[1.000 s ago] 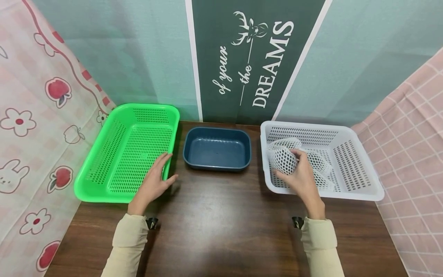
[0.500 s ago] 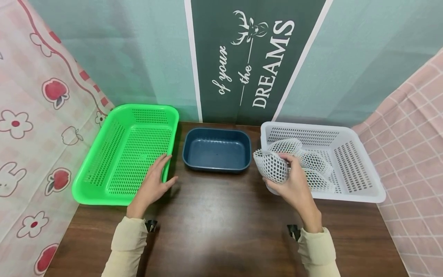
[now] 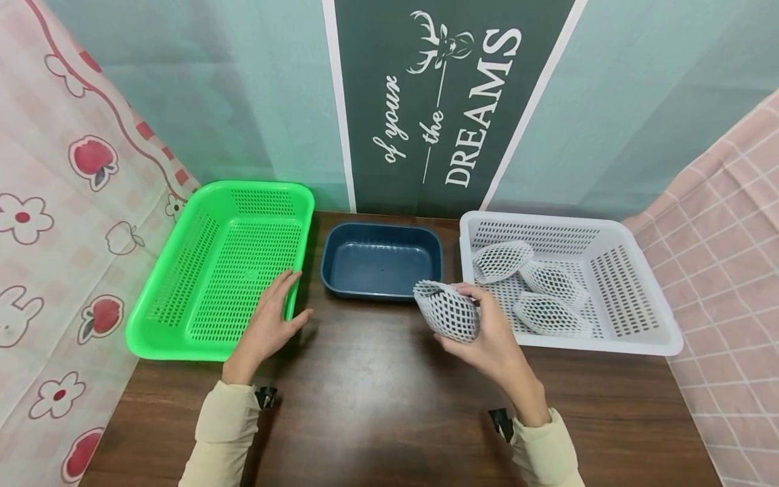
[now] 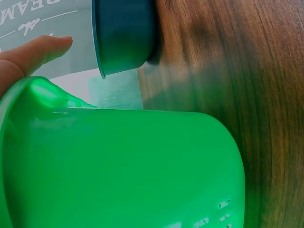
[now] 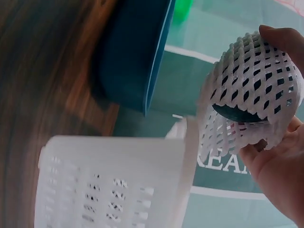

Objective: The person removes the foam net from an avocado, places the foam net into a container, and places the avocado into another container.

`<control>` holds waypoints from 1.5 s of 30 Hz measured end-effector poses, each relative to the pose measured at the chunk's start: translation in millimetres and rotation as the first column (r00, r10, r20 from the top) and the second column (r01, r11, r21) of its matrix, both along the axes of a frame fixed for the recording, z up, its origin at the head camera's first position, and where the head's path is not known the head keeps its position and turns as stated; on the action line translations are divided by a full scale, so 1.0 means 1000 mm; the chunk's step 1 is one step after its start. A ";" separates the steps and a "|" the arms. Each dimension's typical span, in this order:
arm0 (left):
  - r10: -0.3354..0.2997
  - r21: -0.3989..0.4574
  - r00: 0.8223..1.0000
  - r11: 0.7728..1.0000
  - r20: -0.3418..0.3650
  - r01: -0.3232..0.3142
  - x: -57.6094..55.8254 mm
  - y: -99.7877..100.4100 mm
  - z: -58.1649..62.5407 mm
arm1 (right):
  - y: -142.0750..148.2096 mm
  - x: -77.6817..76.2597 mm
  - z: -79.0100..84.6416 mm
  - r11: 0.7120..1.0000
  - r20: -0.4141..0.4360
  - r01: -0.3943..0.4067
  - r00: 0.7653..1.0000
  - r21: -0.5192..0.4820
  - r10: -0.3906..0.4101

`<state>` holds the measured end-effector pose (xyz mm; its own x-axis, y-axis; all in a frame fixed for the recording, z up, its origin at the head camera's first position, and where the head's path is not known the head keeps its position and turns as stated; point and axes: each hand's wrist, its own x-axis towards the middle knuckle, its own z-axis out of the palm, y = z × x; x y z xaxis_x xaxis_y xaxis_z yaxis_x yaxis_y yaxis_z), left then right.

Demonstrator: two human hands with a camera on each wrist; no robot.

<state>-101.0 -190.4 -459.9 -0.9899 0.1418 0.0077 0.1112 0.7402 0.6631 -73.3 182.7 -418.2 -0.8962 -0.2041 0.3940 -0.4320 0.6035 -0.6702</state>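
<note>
My right hand (image 3: 496,341) grips a white foam fruit net (image 3: 450,314), thumb and fingers around its side, in front of the white basket's left edge. Through the net's open end in the right wrist view, a dark, smooth object (image 5: 237,114) shows inside; its kind I cannot tell. My left hand (image 3: 268,328) rests at the right rim of the green basket (image 3: 222,348), fingers extended and thumb apart. In the white basket (image 3: 645,270) lie three more foam nets, one at the back left (image 3: 502,262), one in the middle (image 3: 555,284) and one in front (image 3: 550,316).
A dark blue rectangular tub (image 3: 382,270) stands between the two baskets, near the back of the brown wooden table (image 3: 377,406). Behind it hangs a green cloth (image 3: 389,189) with lettering. Patterned cloths line the left (image 3: 67,284) and right (image 3: 718,270) sides.
My right hand has lifted the foam net out of the white basket and carried it left and toward me, near the blue tub's front right corner. The left hand has stayed put.
</note>
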 end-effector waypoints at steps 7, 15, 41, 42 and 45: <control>0.003 -0.006 1.000 1.000 0.011 -0.003 0.000 0.000 -0.001 | -0.010 0.005 -0.008 0.998 0.012 -0.063 0.998 0.019 0.062; 0.004 0.003 1.000 1.000 -0.003 -0.004 0.000 0.001 0.002 | -0.018 0.015 -0.018 0.993 0.005 -0.118 0.993 -0.011 0.118; 0.007 0.017 0.998 1.000 -0.064 -0.006 -0.002 -0.001 -0.002 | -0.030 0.037 -0.067 0.991 0.214 -0.077 0.975 0.112 0.052; 0.007 0.016 0.998 1.000 -0.066 -0.006 -0.002 -0.001 -0.002 | -0.030 0.038 -0.069 0.991 0.209 -0.079 0.976 0.110 0.055; 0.004 0.016 0.997 1.000 -0.071 -0.003 -0.002 -0.002 -0.002 | -0.032 0.038 -0.073 0.990 0.207 -0.091 0.976 0.104 0.068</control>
<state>-103.4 -192.2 -462.2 -0.9873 0.1372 0.0804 0.1557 0.7304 0.6650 -35.8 150.6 -491.2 -0.9341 -0.3103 0.1765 -0.3438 0.6491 -0.6786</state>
